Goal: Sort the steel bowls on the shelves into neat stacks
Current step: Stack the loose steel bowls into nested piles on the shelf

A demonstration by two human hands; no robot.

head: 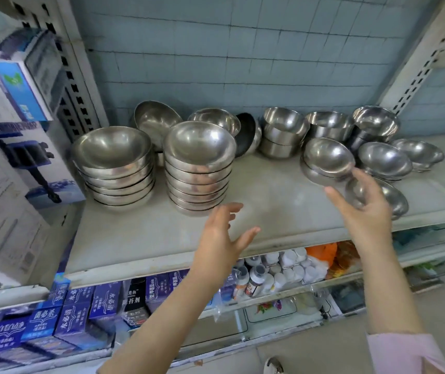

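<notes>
Steel bowls cover a pale shelf [275, 209]. Two tall stacks of wide bowls stand at the left [113, 163] and the middle [199, 168]. Behind them lie loose tilted bowls [156, 120] and a dark one on edge [245, 133]. Deeper bowls sit in short stacks at the back right [283, 130]. Small bowls lie in low uneven piles further right [326, 157], [383, 160]. My left hand [221, 236] hovers with fingers spread just in front of the middle stack. My right hand [361, 206] reaches with straight fingers between the small bowls, partly covering one small bowl [394, 198], holding nothing.
Cardboard boxes [13, 90] crowd the left side beside a slotted upright post [78, 85]. Below the shelf sit blue boxes [81, 306] and white bottles [259, 279]. Another slotted post [418, 74] rises at the right. A blue tiled wall backs the shelf.
</notes>
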